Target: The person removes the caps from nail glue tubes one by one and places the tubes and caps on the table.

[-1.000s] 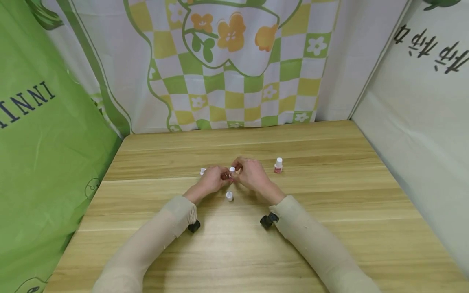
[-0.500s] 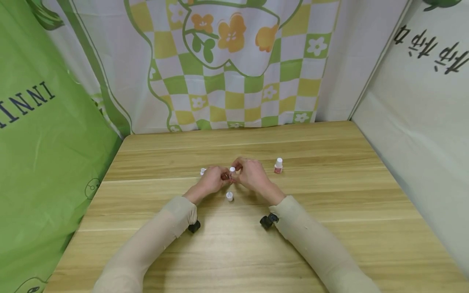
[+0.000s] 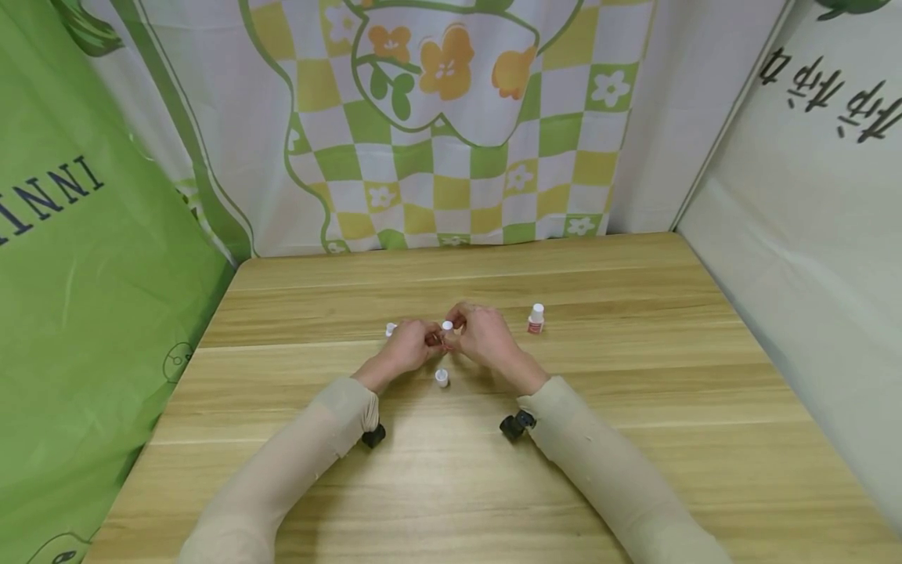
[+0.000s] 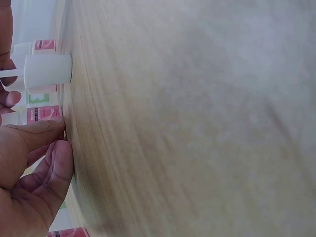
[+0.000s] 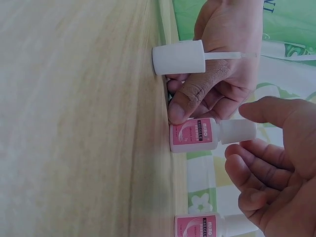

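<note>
A small nail glue bottle with a pink label and white cap stands upright on the table between my hands. My left hand pinches its base between thumb and fingers, as the left wrist view also shows on the bottle. My right hand has its thumb and curled fingers around the cap from the other side. Nearer to me, a loose white brush cap stands upside down, its brush stem pointing up.
Another capped nail glue bottle stands on the wooden table right of my right hand. A small white-topped item is partly hidden behind my left hand. Fabric hangings enclose the table's back and sides.
</note>
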The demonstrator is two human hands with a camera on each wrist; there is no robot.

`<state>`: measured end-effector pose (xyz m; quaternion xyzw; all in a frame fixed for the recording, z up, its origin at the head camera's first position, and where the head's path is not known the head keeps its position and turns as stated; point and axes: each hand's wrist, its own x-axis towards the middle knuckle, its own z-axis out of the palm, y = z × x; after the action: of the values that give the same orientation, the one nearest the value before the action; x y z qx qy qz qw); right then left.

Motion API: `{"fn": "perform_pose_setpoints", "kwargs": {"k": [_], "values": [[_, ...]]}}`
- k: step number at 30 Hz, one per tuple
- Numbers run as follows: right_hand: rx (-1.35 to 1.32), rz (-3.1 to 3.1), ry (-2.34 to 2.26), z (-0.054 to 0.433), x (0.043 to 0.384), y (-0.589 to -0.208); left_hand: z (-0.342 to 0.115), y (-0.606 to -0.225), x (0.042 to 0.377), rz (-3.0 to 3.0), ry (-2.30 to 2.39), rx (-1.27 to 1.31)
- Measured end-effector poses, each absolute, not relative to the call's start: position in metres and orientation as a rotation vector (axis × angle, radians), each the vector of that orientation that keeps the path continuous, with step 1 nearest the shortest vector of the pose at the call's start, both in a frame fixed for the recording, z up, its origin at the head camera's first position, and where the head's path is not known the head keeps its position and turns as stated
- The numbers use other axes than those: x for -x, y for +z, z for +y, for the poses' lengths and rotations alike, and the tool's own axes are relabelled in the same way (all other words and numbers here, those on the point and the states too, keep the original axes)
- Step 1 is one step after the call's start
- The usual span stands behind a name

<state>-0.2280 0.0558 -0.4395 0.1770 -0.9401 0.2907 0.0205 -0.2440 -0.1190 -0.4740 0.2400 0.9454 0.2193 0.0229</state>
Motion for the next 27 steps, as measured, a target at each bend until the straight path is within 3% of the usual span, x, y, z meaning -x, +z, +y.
{"fn": "perform_pose_setpoints", "kwargs": {"k": [27], "values": [[-0.58,-2.877,0.861,0.0557,0.2282,-0.4408,-0.1204,-0.4754,0.2446,2.944,0.672,-0.789]]}}
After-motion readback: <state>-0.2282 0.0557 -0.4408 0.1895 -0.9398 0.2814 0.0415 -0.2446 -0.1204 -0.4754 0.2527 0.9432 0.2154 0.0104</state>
